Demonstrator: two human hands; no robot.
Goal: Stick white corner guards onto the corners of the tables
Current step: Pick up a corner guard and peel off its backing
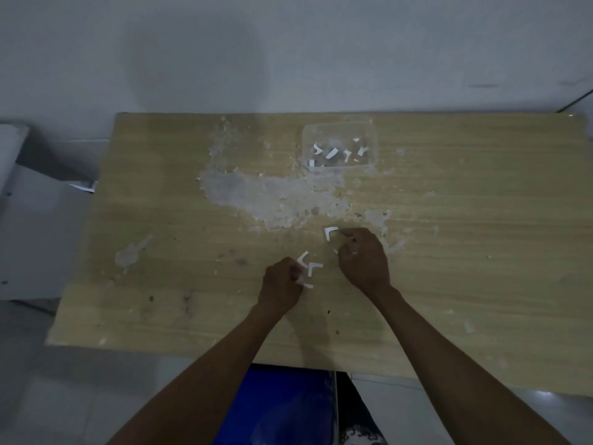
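1. A wooden table (449,252) with a large pale, scraped patch (272,197) across its middle is being viewed from above, with both bare forearms being stretched over its near edge.
2. The left hand (282,284) is being held curled over the table top, and small white pieces are being pinched at its fingertips; one white corner guard (303,259) is sticking out just above its knuckles.
3. Another L-shaped white guard (313,268) is being left flat on the table just to the right of that hand.
4. The right hand (364,258) is being kept curled with fingers drawn together, and a third L-shaped guard (330,232) is being touched or pinched at its fingertips; which of the two cannot be told.
5. A clear plastic container (372,130) is being kept at the far side of the table, well apart from both hands, with several more white guards (332,153) being held inside it.
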